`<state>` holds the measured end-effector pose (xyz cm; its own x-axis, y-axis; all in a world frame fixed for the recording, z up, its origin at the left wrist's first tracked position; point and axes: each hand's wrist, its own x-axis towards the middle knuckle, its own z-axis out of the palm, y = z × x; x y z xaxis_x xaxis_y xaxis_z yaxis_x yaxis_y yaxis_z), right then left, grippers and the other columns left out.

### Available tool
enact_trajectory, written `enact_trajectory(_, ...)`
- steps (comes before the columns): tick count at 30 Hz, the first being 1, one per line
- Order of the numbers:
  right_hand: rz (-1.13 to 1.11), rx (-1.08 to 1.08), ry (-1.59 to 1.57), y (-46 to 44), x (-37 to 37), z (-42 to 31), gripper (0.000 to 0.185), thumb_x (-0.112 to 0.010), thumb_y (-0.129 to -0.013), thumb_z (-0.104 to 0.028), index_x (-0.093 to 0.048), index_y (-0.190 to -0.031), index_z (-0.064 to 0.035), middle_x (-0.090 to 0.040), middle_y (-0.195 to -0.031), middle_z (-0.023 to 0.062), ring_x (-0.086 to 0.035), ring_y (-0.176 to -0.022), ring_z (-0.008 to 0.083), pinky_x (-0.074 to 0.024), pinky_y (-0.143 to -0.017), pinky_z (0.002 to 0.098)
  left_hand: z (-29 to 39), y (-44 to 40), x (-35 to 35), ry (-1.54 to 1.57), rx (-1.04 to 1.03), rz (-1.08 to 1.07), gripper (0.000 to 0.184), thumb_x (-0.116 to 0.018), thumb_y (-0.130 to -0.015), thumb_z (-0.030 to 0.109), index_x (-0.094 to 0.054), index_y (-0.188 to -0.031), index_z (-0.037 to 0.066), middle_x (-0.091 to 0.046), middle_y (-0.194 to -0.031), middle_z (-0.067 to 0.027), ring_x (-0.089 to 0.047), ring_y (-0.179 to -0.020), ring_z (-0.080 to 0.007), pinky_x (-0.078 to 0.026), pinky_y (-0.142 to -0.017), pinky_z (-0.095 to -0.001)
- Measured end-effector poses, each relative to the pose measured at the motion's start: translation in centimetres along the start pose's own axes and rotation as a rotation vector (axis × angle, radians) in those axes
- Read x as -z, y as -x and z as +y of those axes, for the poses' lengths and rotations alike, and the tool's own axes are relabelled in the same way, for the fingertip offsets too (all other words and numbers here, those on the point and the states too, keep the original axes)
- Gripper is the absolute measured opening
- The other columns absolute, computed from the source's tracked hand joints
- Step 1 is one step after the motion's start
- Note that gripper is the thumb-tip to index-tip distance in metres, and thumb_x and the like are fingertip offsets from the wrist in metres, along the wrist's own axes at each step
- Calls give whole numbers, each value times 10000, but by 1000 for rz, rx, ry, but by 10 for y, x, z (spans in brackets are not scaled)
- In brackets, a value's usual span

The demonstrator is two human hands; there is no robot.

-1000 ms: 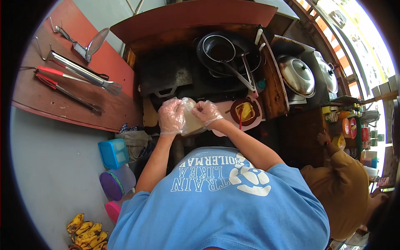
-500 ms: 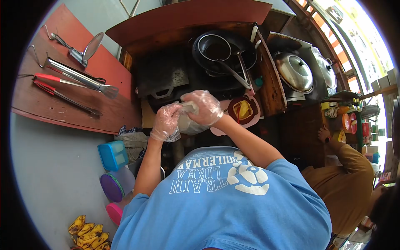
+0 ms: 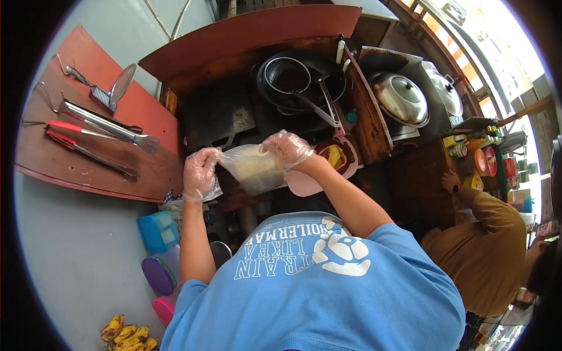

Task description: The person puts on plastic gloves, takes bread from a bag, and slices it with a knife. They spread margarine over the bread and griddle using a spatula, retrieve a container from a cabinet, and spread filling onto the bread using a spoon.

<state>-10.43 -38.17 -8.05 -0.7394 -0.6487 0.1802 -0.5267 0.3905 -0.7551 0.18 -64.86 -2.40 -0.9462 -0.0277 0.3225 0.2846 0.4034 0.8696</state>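
Observation:
A clear plastic bag (image 3: 253,171) is stretched between my hands, with something pale inside that I cannot make out. My left hand (image 3: 202,171), in a transparent plastic glove, pinches the bag's left corner. On the other side, my gloved right hand (image 3: 285,150) grips its upper right edge with curled fingers. Just right of that hand, partly behind my forearm, lies a pink board (image 3: 304,183) carrying a brown dish (image 3: 349,153) with yellow food. Beyond the bag is a dark griddle (image 3: 216,114).
A wok (image 3: 328,70) holds a strainer (image 3: 287,75) at the back. Tongs (image 3: 96,120) hang on the red panel at left. Lidded pots (image 3: 401,96) stand at right, where a person in a brown sleeve (image 3: 497,225) rests a hand on the counter. Bananas (image 3: 126,333) lie lower left.
My hands have moved apart, the left one outward to the left, and the bag that was bunched between them is now spread out. The view has shifted slightly.

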Motion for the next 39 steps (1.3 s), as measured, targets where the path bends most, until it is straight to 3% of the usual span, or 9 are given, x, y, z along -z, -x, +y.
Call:
enact_trajectory(6, -420, 56, 102, 5, 8, -46, 375, -671, -860, -462, -747, -1027, -135, -725, -1004, 159, -684, -967, 377, -539, -872, 441, -2, 3, 7, 15, 8, -27, 107, -622, -981, 63, -658, -937, -28, -678, -805, -45, -610, -764, -116, -503, -752, -270)
enact_trajectory(10, -456, 109, 415, 2, 10, -68, 365, -710, -831, -448, -742, -988, -119, -713, -923, 180, -694, -909, 373, -560, -793, 468, -3, 9, 21, -55, -44, 14, 116, -618, -985, 78, -657, -937, -20, -680, -808, -65, -615, -769, -134, -501, -748, -285)
enact_trajectory(13, -389, 30, 509, -7, 19, -73, 361, -682, -863, -417, -745, -1026, -101, -716, -1025, 177, -689, -1017, 360, -571, -833, 465, 0, 14, 33, -162, 15, 15, 122, -633, -974, 98, -662, -933, -13, -680, -816, -61, -612, -770, -138, -492, -740, -286)
enact_trajectory(20, -147, 249, 434, -7, 0, -64, 266, -681, -868, -299, -682, -927, -39, -635, -1034, 154, -656, -950, 368, -561, -801, 464, 21, 12, 36, -166, -83, -55, 109, -693, -897, 123, -680, -940, 24, -688, -858, -104, -653, -818, -230, -517, -803, -335)
enact_trajectory(23, -175, 168, 300, -7, 0, -73, 247, -657, -891, -293, -658, -889, -46, -620, -1017, 158, -642, -960, 382, -548, -814, 479, 73, 8, 7, -647, -288, -151, 175, -778, -738, 215, -706, -823, 80, -703, -869, -124, -658, -908, -330, -475, -964, -482)
enact_trajectory(26, -161, 121, 316, -10, -11, -66, 264, -654, -903, -317, -653, -902, -54, -615, -1040, 149, -639, -982, 373, -544, -824, 481, 41, 11, 5, -912, -271, -406, 132, -775, -732, 201, -702, -760, 95, -695, -813, -99, -660, -874, -305, -459, -989, -505)
enact_trajectory(32, -160, 188, 336, -13, -2, -68, 273, -691, -855, -307, -668, -1031, -100, -629, -996, 119, -651, -973, 348, -543, -821, 480, 32, 14, 14, -805, -409, -231, 34, -699, -740, 133, -705, -752, 102, -671, -744, -96, -653, -824, -302, -480, -972, -519)
enact_trajectory(34, -155, 511, 449, -19, -8, -63, 265, -691, -799, -205, -683, -1061, -164, -678, -1003, 91, -673, -986, 300, -538, -845, 444, 29, 15, 16, -739, -421, -216, 44, -686, -743, 134, -702, -747, 93, -672, -747, -105, -657, -811, -304, -476, -961, -520)
enact_trajectory(39, -276, 597, 617, -13, -8, -63, 225, -656, -792, -172, -706, -1005, -222, -715, -934, 38, -682, -982, 247, -462, -978, 444, 20, 15, 24, -549, -281, -353, 125, -692, -795, 182, -695, -763, 62, -676, -781, -134, -655, -816, -339, -509, -839, -482)
